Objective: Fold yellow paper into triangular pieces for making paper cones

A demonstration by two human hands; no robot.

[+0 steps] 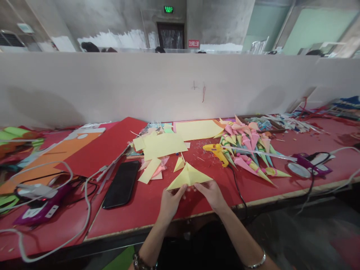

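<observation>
A folded yellow paper (189, 176), shaped like a wide triangle with a raised centre crease, is held just above the red table (140, 217). Its lower left edge is pinched in my left hand (171, 200), and its lower right edge in my right hand (212, 195). Just behind it lies a small folded yellow piece (179, 164). Yellow sheets (164, 145) are spread farther back, over pink and cream scraps. To the right rests a yellow glue gun (218, 153) beside a pile of pink, yellow and green paper cones (249, 142).
A black phone (122, 183) lies left of my hands. Red card (109, 144) and orange card (67, 153) are behind it. Purple power strips (46, 202) with white and black cables sit at both sides. A white partition (140, 86) stands behind the table.
</observation>
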